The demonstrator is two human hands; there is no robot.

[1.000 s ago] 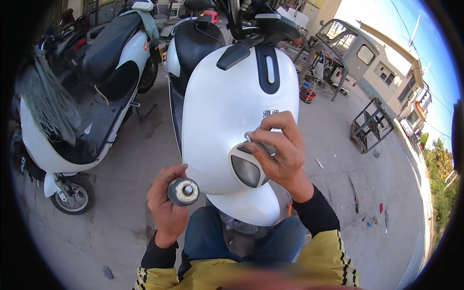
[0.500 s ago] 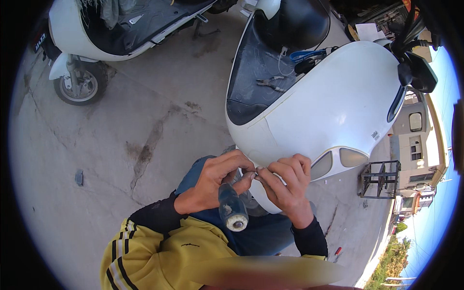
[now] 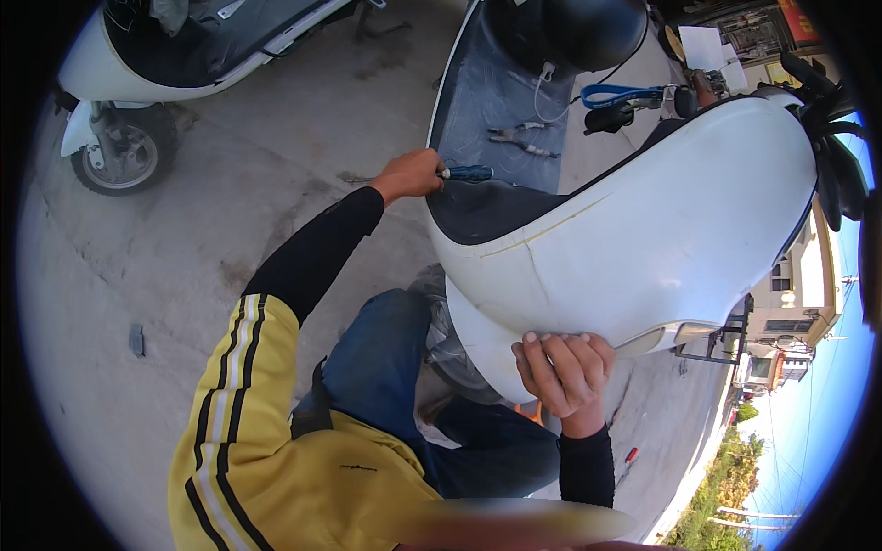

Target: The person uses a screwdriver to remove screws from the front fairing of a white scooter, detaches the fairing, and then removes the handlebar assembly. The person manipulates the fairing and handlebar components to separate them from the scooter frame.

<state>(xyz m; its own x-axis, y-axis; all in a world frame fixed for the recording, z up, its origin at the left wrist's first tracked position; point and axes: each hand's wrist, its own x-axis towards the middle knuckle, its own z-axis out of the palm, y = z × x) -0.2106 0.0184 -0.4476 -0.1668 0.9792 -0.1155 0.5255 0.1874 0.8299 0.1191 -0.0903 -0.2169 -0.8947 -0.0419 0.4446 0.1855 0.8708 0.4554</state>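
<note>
Wide reach across the white scooter (image 3: 643, 230)

We're out at the footboard (image 3: 469, 106) — the left hand (image 3: 412, 174) has curled fingers at the dark-handled tool (image 3: 472, 173), grip unclear to us. Pliers (image 3: 507, 136) lie nearby. Below, we see the right hand (image 3: 567, 372) at the scooter's front, fingers bent together — holding what, we can't tell.

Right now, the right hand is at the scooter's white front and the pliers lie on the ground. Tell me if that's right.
Not quite: the pliers lie on the dark footboard of the scooter, as the head view shows. The right hand is indeed at its white front.
</note>
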